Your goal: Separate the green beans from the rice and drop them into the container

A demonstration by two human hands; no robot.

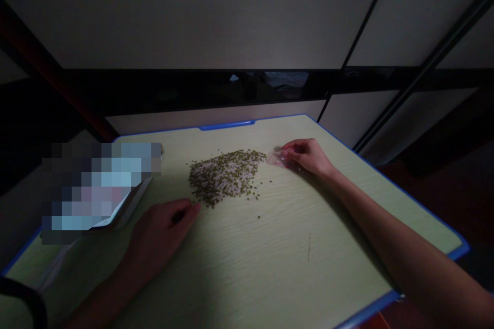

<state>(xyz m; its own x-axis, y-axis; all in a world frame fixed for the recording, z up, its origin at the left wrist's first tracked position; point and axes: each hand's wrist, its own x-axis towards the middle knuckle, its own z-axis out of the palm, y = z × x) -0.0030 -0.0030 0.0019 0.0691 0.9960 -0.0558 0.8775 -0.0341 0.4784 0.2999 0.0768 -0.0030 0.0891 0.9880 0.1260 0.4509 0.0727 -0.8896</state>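
A loose pile of small dark green beans mixed with pale grains is spread over the middle of a light table. At the pile's near left edge rests my left hand, thumb and forefinger pinched together; whatever is between the tips is too small to make out. On the pile's far right side, my right hand grips a small clear plastic bag with reddish marks. The bag lies low over the tabletop, and its contents are unclear. A few stray beans lie right of and below the pile.
A device with a lit, blurred screen leans at the table's left. The tabletop has a blue rim with a blue handle at the far edge. Pale cabinet doors rise behind it. A dark curved bar shows at lower left.
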